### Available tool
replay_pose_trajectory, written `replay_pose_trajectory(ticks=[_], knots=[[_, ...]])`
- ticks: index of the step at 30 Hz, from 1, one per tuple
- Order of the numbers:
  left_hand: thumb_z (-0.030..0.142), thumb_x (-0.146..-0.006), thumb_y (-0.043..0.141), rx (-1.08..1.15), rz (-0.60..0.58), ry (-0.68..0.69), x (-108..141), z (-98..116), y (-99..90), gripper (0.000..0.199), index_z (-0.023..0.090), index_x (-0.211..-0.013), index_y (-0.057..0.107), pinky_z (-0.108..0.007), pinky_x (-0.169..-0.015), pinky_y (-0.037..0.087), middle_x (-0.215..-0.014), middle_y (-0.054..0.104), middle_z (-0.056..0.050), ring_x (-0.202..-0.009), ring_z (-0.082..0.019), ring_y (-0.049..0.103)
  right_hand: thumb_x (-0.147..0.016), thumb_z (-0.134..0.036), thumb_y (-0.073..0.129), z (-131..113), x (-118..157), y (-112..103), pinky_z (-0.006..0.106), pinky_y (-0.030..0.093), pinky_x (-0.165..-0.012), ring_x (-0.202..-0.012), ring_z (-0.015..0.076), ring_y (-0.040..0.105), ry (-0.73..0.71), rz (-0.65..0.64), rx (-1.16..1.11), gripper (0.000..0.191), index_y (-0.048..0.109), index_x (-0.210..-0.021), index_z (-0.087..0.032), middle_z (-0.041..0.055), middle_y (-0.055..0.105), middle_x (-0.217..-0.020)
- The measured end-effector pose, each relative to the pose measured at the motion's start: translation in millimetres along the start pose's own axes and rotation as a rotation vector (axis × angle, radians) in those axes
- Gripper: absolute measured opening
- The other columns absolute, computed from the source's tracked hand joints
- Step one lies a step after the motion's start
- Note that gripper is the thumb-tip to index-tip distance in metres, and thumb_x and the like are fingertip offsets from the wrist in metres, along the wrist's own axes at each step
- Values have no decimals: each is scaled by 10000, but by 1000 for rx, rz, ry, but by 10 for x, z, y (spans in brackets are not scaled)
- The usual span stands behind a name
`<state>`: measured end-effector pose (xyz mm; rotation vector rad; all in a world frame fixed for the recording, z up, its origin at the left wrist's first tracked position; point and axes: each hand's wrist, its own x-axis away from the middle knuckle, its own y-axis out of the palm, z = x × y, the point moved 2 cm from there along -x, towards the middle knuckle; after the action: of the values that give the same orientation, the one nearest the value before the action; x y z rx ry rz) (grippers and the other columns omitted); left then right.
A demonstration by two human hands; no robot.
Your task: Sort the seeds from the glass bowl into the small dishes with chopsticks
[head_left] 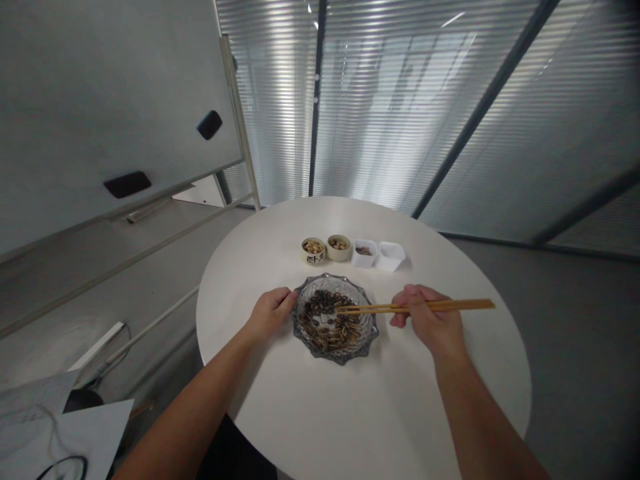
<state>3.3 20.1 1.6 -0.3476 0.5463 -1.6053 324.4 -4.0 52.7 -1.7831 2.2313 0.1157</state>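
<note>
My right hand (427, 318) grips a pair of wooden chopsticks (450, 306), their tips reaching over a scalloped glass plate (369, 333) with a dark blue rim. The plate holds a heap of striped sunflower seeds (330, 327), and the chopstick tips sit just above them. My left hand (273, 313) rests curled against the plate's left rim, holding nothing. Beyond the plate stand two small round cream bowls (313, 251) (339, 247) of nuts or seeds. Two white square dishes (364, 253) (391, 256) sit beside them, the nearer one to the bowls holding dark bits.
Everything stands on a round white table (350, 413). A whiteboard on a frame (110, 87) rises at the left, and papers (60, 427) lie low at the lower left. A glass wall with blinds (380, 113) runs behind the table.
</note>
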Motion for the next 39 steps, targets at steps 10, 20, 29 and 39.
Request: replay_pose_trajectory(ticks=[10, 20, 29, 39], knots=[[545, -948, 450, -6, -1, 25, 2, 37, -18, 477, 194, -625, 462, -260, -585, 315, -620, 452, 23, -631, -129, 416, -819, -554, 763, -16, -89, -22, 292, 532, -323, -304, 134, 533, -47, 120, -295, 436, 668, -624, -176, 5, 628, -512], [536, -953, 448, -18, -6, 33, -13, 5, -12, 473, 191, -632, 481, -270, -597, 313, -626, 472, 20, -638, -131, 439, -895, -514, 672, 209, -442, -194, 314, 600, -399, -336, 123, 545, -147, 497, -425, 430, 556, -627, -199, -40, 588, -493], [537, -951, 452, -8, 2, 31, -13, -4, -8, 473, 193, -628, 478, -261, -589, 312, -624, 466, 23, -638, -131, 427, -916, -581, 615, 511, -657, -160, 320, 623, -483, -395, 158, 622, -172, 543, -265, 409, 603, -715, -225, -42, 596, -489], [550, -951, 439, -12, -6, 18, -1, 26, -10, 477, 197, -631, 464, -262, -590, 315, -629, 466, 19, -639, -134, 425, -904, -634, 609, 299, -550, -99, 318, 620, -489, -411, 149, 630, -159, 464, -280, 469, 628, -777, -183, -30, 623, -543]])
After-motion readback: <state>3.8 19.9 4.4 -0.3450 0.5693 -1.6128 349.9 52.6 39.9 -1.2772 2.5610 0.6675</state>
